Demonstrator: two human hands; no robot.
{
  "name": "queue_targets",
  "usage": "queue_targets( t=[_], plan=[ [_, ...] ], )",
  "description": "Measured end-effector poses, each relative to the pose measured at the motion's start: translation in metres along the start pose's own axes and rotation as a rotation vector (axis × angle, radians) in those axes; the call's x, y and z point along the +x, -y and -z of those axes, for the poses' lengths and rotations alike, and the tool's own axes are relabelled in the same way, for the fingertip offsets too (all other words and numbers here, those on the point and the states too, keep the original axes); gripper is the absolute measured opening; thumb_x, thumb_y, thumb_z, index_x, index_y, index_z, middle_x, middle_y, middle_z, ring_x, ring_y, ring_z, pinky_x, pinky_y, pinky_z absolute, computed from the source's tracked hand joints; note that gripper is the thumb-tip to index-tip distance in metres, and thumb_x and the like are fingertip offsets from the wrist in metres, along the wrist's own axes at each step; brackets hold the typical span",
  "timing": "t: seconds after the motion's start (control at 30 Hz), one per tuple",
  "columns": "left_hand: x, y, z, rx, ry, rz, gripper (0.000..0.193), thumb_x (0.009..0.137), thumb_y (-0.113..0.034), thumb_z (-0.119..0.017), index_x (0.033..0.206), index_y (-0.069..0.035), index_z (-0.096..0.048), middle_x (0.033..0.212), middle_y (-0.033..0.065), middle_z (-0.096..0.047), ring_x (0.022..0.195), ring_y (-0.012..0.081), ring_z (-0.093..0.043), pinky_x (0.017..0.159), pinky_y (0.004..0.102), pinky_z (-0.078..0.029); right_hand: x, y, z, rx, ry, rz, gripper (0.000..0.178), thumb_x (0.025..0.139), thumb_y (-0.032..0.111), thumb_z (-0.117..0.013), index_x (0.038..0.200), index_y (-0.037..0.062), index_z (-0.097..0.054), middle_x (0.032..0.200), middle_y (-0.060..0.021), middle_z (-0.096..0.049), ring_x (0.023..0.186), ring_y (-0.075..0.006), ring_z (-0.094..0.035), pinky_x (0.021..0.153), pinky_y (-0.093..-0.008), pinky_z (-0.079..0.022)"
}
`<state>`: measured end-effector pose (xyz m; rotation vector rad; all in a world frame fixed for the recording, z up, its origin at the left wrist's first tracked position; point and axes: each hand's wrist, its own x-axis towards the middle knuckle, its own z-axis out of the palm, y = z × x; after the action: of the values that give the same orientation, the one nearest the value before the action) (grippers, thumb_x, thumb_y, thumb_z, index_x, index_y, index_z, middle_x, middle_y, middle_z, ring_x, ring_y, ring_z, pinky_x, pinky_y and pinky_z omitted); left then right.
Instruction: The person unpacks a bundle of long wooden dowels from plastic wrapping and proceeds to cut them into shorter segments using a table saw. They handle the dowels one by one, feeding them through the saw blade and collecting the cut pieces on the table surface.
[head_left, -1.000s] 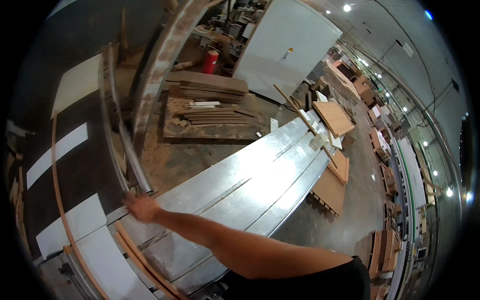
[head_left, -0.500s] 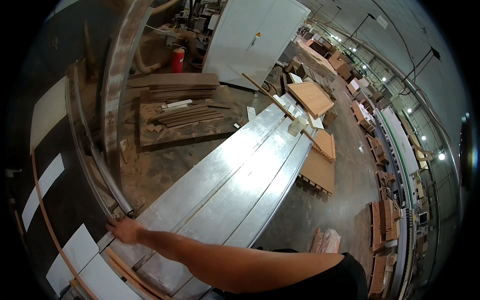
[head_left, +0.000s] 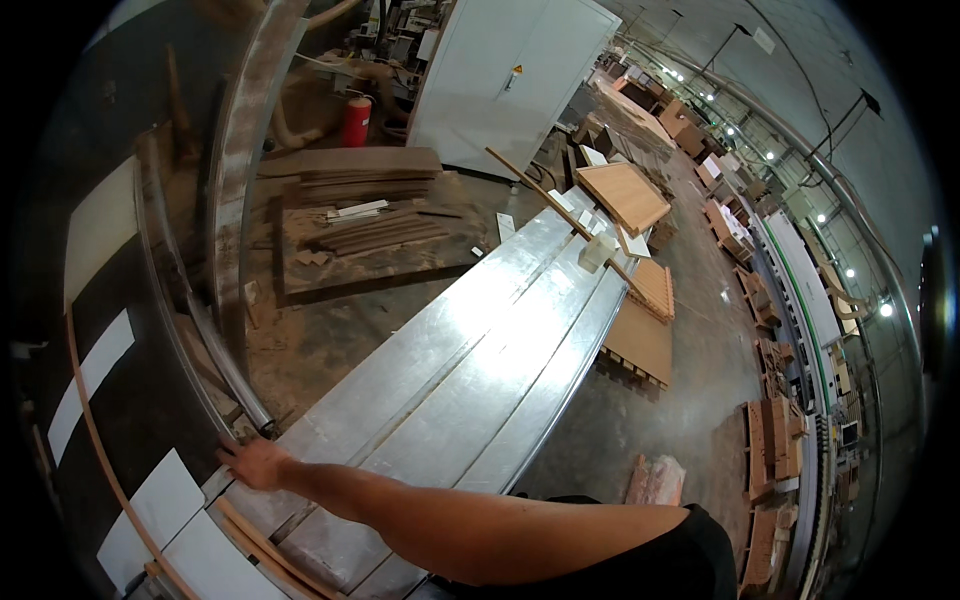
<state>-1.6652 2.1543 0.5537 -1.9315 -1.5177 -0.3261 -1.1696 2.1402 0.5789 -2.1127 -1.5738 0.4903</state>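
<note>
My right arm reaches in from the lower right, and my right hand [head_left: 258, 464] rests at the near left end of a long, grooved silver metal table [head_left: 430, 390]. Its fingers look slightly bent and apart, touching the edge beside a dark panel [head_left: 150, 380]; the fingertips are partly hidden. Just above the fingers ends a round metal bar [head_left: 240, 395]. Below the hand lie thin wooden strips [head_left: 262, 545] and white sheets [head_left: 158, 505]. My left hand is out of view.
A wooden bar [head_left: 540, 190] with a pale block [head_left: 597, 252] crosses the table's far end. Stacked brown boards [head_left: 365, 165] lie left of it, near a red fire extinguisher [head_left: 356, 122] and a grey cabinet [head_left: 500, 80]. Wooden panels [head_left: 622, 198] stand at the far right.
The view has shifted very slightly. My right hand stays at the same edge, with its fingers barely moved.
</note>
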Motion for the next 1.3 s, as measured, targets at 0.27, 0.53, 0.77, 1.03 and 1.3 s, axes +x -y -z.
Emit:
queue_targets(
  t=[0.27, 0.53, 0.77, 1.03, 1.3],
  plan=[
    [0.001, 0.001, 0.000, -0.003, 0.007, 0.034, 0.089, 0.072, -0.079, -0.059, 0.119, -0.003, -0.060, 0.107, 0.0195, -0.058, 0.090, 0.0406, -0.055, 0.077, 0.0557, -0.040, 0.004, -0.001, -0.006, -0.010, -0.039, 0.020, 0.048, 0.096, 0.030, -0.055, 0.136, 0.0050, -0.047, 0.143, -0.0232, -0.040, 0.091, -0.0385, -0.065, 0.080, -0.0475, -0.054],
    [0.002, 0.002, 0.003, -0.025, 0.024, 0.037, 0.091, 0.071, -0.081, -0.058, 0.117, -0.002, -0.060, 0.106, 0.0196, -0.058, 0.090, 0.0407, -0.055, 0.077, 0.0557, -0.040, 0.006, -0.003, -0.014, -0.031, -0.056, 0.024, 0.046, 0.095, 0.029, -0.055, 0.133, 0.0029, -0.047, 0.143, -0.0240, -0.040, 0.086, -0.0394, -0.066, 0.078, -0.0479, -0.054],
    [0.004, 0.004, 0.009, -0.030, 0.043, 0.044, 0.093, 0.071, -0.083, -0.057, 0.116, -0.002, -0.060, 0.106, 0.0197, -0.058, 0.090, 0.0407, -0.055, 0.077, 0.0557, -0.040, 0.007, -0.002, -0.013, -0.043, -0.037, 0.040, 0.048, 0.097, 0.029, -0.054, 0.136, 0.0024, -0.045, 0.144, -0.0251, -0.038, 0.087, -0.0389, -0.066, 0.079, -0.0477, -0.053],
    [0.001, 0.002, 0.014, -0.034, 0.057, 0.067, 0.095, 0.070, -0.085, -0.057, 0.114, -0.001, -0.061, 0.105, 0.0198, -0.058, 0.091, 0.0407, -0.055, 0.077, 0.0557, -0.040, 0.009, -0.001, -0.011, -0.003, 0.005, 0.030, 0.050, 0.097, 0.029, -0.053, 0.139, 0.0031, -0.043, 0.146, -0.0240, -0.037, 0.089, -0.0383, -0.066, 0.080, -0.0487, -0.053],
    [-0.001, 0.008, -0.009, 0.072, 0.085, 0.176, 0.097, 0.069, -0.087, -0.056, 0.112, 0.000, -0.061, 0.104, 0.0199, -0.058, 0.091, 0.0408, -0.055, 0.077, 0.0557, -0.040, 0.004, -0.009, -0.021, -0.008, -0.064, -0.007, 0.042, 0.095, 0.028, -0.055, 0.130, 0.0069, -0.046, 0.140, -0.0229, -0.044, 0.091, -0.0422, -0.065, 0.077, -0.0513, -0.053]
  ],
)
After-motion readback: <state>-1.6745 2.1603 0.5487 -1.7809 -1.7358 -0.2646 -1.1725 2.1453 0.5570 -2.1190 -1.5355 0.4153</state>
